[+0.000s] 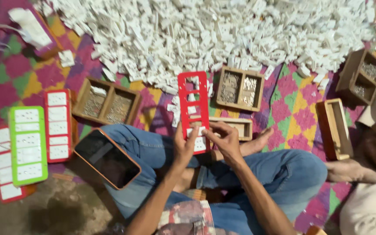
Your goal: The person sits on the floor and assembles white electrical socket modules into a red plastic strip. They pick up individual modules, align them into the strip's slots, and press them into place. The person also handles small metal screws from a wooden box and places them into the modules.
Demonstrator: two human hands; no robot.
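Head view, left hand (183, 146) and right hand (223, 140) gripping red frame (193, 109) — fingers clamped on its lower end, white parts heap (214, 35) lying at twelve o'clock, phone (106, 158) resting at nine.

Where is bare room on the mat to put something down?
Free mat lies between the middle wooden tray and the side box. Another patch lies above the green frame. The white parts pile crowds the top.

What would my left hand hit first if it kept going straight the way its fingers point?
Probably the red frame, which the left hand already touches at its lower end; farther along lies the pile of white parts.
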